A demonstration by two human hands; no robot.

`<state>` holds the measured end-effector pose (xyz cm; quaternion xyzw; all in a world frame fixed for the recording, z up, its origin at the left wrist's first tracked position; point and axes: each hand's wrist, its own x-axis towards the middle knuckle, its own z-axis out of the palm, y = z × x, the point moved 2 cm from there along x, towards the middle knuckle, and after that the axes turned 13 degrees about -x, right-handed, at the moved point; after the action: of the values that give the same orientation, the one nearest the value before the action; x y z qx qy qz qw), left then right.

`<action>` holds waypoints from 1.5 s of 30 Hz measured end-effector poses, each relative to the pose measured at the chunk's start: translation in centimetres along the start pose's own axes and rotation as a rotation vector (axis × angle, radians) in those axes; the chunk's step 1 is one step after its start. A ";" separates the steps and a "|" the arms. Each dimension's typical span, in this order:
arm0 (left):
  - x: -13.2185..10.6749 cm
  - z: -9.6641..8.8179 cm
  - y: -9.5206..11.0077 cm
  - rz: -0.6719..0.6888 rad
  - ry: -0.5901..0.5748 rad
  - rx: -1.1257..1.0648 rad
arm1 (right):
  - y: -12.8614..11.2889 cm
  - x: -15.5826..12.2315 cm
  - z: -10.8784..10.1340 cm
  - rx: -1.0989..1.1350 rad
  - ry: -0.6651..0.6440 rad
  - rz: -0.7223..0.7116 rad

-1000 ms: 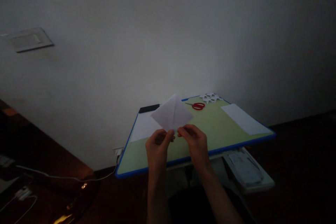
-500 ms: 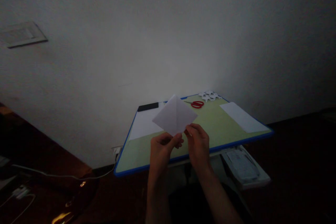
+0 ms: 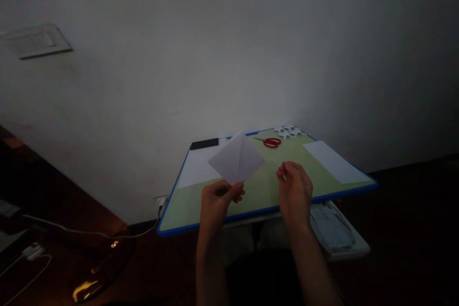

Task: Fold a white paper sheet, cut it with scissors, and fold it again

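Observation:
My left hand (image 3: 218,199) pinches the bottom corner of a folded white paper square (image 3: 236,158), which stands up like a diamond above the green, blue-edged table (image 3: 265,186). Apart from the paper, my right hand (image 3: 294,190) hovers to its right over the table, its fingers curled in with nothing visible between them. Red scissors (image 3: 270,142) lie at the table's far edge, next to several small white paper cut-outs (image 3: 288,131).
A white sheet (image 3: 196,167) lies at the table's far left beside a black phone-like slab (image 3: 204,143); another white strip (image 3: 335,161) lies at the right. A white tray (image 3: 337,232) sits below the table's right side. White cables (image 3: 71,232) run across the dark floor at left.
My right hand has let go of the folded paper and moved to the right. The left hand alone still holds the paper upright in about the same place.

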<state>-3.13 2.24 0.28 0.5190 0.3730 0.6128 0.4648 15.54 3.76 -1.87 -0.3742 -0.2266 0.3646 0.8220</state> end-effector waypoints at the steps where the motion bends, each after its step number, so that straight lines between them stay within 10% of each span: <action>1: 0.1 -0.1 -0.1 0.012 0.014 0.003 | 0.1 0.0 0.0 -0.015 -0.019 0.008; 10: 0.2 0.6 -0.7 -0.069 -0.069 0.050 | 2.6 -1.9 2.1 -0.145 -0.433 0.070; 26: -0.4 1.3 0.0 0.096 -0.172 0.208 | 2.4 -1.8 2.0 -0.103 -0.326 0.060; 45: 0.6 1.8 -1.6 -0.010 -0.166 -0.415 | 3.0 -1.9 2.0 -0.015 -0.241 0.156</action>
<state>-1.06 3.23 -0.67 0.4589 0.2017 0.6295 0.5937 11.76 4.62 -3.14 -0.3503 -0.2967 0.4680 0.7552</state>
